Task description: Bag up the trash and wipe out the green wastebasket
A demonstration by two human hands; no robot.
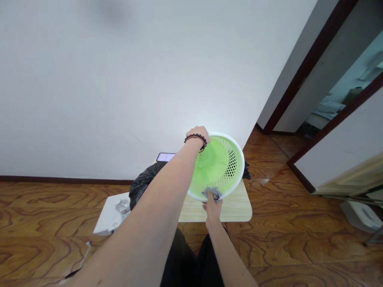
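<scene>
A round plastic basket (214,163), green inside with a white rim and rows of holes in its wall, is tilted toward me above a small light wood table (194,211). My left hand (199,131), with a dark bead bracelet at the wrist, is closed around the basket's far left rim; its fingertips are hidden. At the near rim, my right hand (212,203) pinches a crumpled grey cloth (213,193) against the basket, thumb on the inside and fingers underneath.
Black plastic bag (145,181) lies left of the basket, with a phone (165,157) behind it near the wall. A white box (109,213) with a clear crumpled wrapper stands further left. More black plastic (246,170) shows right of the basket. A doorway opens at right.
</scene>
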